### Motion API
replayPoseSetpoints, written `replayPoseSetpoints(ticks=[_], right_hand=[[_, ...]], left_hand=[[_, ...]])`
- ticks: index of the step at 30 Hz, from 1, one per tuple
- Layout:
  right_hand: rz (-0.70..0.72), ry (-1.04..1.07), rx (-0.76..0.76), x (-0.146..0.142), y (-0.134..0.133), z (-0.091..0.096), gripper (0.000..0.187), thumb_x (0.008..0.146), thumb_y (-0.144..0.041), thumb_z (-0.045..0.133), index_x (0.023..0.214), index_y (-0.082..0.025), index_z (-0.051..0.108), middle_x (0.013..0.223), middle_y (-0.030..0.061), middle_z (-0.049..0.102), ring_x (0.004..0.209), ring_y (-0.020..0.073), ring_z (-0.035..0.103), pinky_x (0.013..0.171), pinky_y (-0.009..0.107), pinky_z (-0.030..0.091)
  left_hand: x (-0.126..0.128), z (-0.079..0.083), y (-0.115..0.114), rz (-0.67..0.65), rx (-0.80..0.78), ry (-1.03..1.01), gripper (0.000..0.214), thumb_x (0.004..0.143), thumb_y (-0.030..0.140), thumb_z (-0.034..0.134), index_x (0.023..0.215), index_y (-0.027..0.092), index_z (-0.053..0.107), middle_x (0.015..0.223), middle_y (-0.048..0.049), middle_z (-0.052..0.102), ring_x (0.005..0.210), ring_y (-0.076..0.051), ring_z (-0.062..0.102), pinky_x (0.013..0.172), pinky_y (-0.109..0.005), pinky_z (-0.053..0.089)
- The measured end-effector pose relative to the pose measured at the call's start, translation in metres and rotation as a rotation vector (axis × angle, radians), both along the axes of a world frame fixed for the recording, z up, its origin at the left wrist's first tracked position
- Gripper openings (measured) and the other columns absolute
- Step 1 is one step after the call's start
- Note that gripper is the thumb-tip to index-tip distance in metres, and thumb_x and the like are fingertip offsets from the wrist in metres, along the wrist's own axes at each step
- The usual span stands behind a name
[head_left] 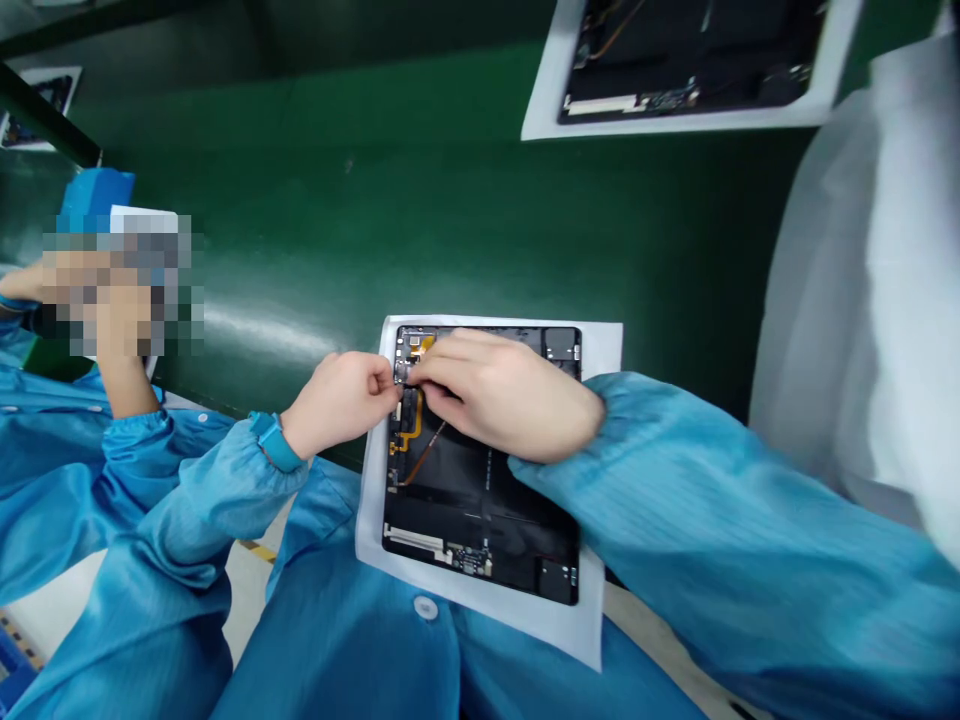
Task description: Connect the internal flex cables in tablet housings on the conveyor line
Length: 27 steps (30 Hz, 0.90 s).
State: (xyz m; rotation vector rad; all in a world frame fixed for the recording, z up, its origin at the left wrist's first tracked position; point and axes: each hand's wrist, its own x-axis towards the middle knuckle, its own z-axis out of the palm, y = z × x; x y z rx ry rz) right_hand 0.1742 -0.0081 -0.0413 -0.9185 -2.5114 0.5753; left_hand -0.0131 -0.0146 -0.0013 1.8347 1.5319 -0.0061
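An opened tablet [517, 510] with its inner boards and cables showing lies on a white sheet [600, 350] at the near edge of the green bench. My left hand [345, 400] is at the tablet's upper left edge, thumb and fingers pinched together. Reaching over from the right, my right hand [502, 390] has its fingertips pinched close to the left fingertips, at the small parts in that corner. Whatever either pinch holds is too small or hidden to make out. An orange flex cable [409, 440] runs just below the fingertips.
Another opened tablet [690, 60] on a white sheet lies at the back right. A co-worker's hands [112, 290], blurred, are at the left beside a blue object [96, 195]. White translucent material [832, 280] hangs at the right. The bench surface [375, 210] is green.
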Motion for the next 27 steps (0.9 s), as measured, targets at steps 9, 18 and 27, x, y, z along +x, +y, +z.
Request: replayPoseSetpoints(ticks=[9, 18, 27], right_hand=[[0.059, -0.218, 0.09, 0.012, -0.009, 0.011, 0.024, 0.092, -0.013, 0.051, 0.084, -0.017, 0.073, 0.083, 0.0095, 0.067, 0.079, 0.022, 0.056, 0.072, 0.034, 0.045], [0.033, -0.247, 0.089, 0.012, -0.007, 0.01, 0.022, 0.091, -0.012, 0.051, 0.088, -0.016, 0.073, 0.084, 0.0088, 0.067, 0.079, 0.0208, 0.057, 0.071, 0.033, 0.043], [0.027, -0.241, 0.064, 0.012, -0.006, 0.011, 0.024, 0.09, -0.011, 0.05, 0.085, -0.016, 0.073, 0.081, 0.0087, 0.067, 0.079, 0.022, 0.059, 0.074, 0.034, 0.045]], left_hand=[[0.002, 0.003, 0.003, -0.122, 0.076, 0.115, 0.016, 0.084, 0.017, 0.058, 0.07, 0.017, 0.065, 0.061, 0.001, 0.061, 0.057, -0.012, 0.052, 0.063, -0.025, 0.037], [0.006, 0.004, 0.023, -0.368, 0.19, 0.116, 0.014, 0.084, 0.009, 0.056, 0.08, 0.015, 0.068, 0.086, -0.0053, 0.066, 0.079, -0.016, 0.06, 0.073, -0.027, 0.045], [0.006, -0.005, 0.041, -0.545, 0.14, -0.016, 0.016, 0.082, 0.005, 0.06, 0.077, 0.014, 0.072, 0.088, -0.0051, 0.066, 0.08, -0.015, 0.061, 0.076, -0.026, 0.046]])
